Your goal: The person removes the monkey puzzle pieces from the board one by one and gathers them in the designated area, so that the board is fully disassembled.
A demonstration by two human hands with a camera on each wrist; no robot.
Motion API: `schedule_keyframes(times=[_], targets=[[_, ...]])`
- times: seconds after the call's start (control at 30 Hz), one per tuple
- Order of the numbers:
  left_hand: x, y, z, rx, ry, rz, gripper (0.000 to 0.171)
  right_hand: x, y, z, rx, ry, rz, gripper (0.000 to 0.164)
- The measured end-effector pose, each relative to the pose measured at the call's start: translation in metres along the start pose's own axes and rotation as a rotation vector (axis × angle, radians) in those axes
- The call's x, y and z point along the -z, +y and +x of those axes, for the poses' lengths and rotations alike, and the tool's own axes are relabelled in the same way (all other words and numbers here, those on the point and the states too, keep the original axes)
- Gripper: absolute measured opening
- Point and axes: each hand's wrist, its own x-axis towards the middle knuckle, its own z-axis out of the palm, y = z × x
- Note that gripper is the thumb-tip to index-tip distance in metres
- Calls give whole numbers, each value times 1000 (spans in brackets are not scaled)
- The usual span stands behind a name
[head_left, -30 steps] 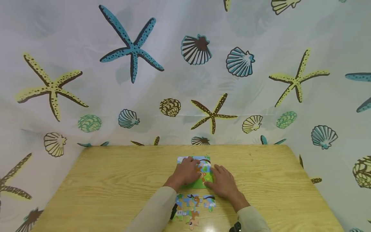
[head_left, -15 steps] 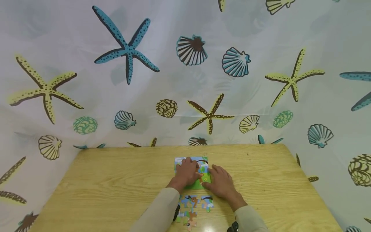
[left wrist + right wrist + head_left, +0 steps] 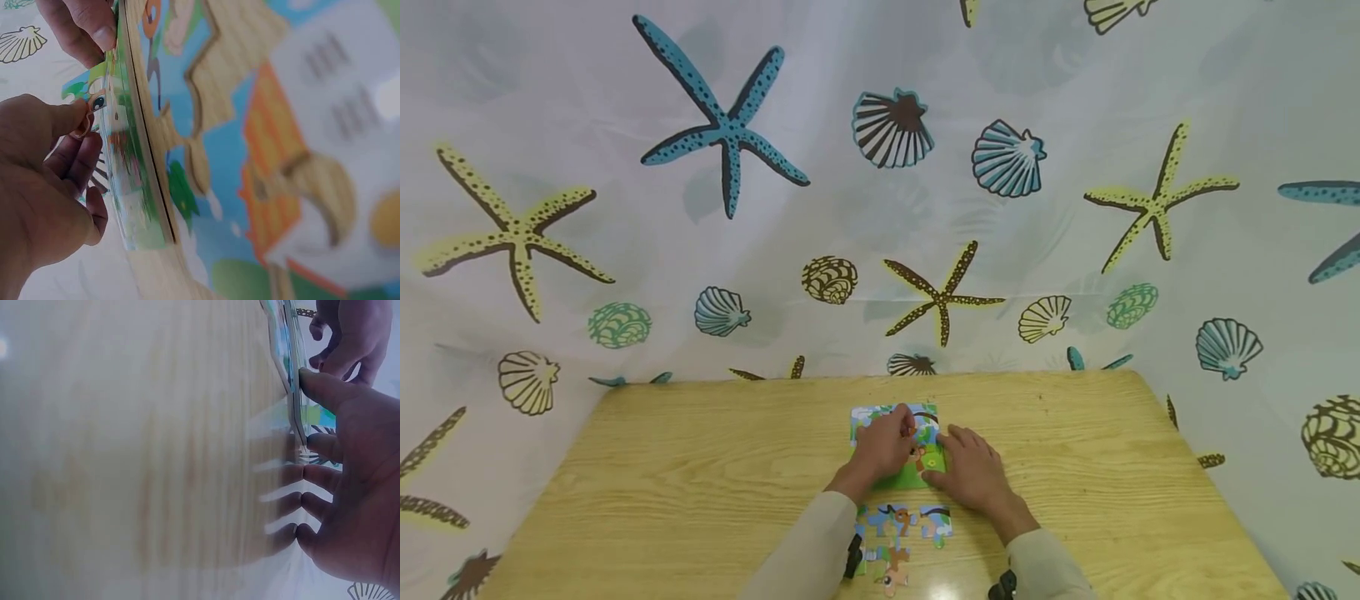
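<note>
A picture puzzle (image 3: pixel 910 482) with a green lower edge lies on the wooden table. Over its middle, my left hand (image 3: pixel 882 447) pinches a puzzle piece (image 3: pixel 95 102) between thumb and fingers. In the left wrist view that piece stands up tilted from the puzzle's surface, an animal's eye printed on it. My right hand (image 3: pixel 976 473) rests at the puzzle's right side. Its thumb (image 3: pixel 322 384) touches the edge, and the spread fingers (image 3: pixel 319 478) rest on the tabletop. The left hand hides part of the picture.
Several loose puzzle pieces (image 3: pixel 936 523) lie in front of the puzzle, some partly behind the left sleeve (image 3: pixel 808 546). The wooden table (image 3: pixel 715 467) is bordered by a hanging cloth (image 3: pixel 790 250) printed with shells and starfish.
My left hand, flat on the puzzle before, has drawn its fingers together and now pinches a piece. The right hand stays at the puzzle's edge. The head view has shifted slightly.
</note>
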Motion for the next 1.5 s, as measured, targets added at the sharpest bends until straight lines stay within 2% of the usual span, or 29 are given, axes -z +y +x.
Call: schedule_keyframes(times=[0.13, 0.27, 0.47, 0.6, 0.83, 1.07, 1.2, 1.37, 1.5], targets=[[6, -4, -13, -47, 48, -77, 12, 0, -1, -1, 0, -1, -11, 69], [15, -4, -32, -87, 70, -130, 12, 2, -3, -1, 0, 2, -32, 68], [24, 1, -63, -151, 5, -124, 12, 5, -4, -3, -13, 0, -27, 64], [27, 8, -83, -165, -44, -112, 14, 4, -2, -2, -15, -2, -34, 62], [20, 18, -112, -202, -130, -112, 15, 2, -2, -1, -10, 6, -13, 66], [6, 23, -130, -231, -188, -56, 17, 3, -5, -1, -11, 1, -12, 68], [-3, 25, -134, -205, -221, -3, 18, 4, -7, -2, -18, -6, -5, 69], [-8, 30, -137, -155, -227, 129, 17, 3, -8, -3, -19, -7, 5, 68], [-9, 31, -140, -166, -217, 226, 16, 2, -9, -4, -21, -2, 10, 67]])
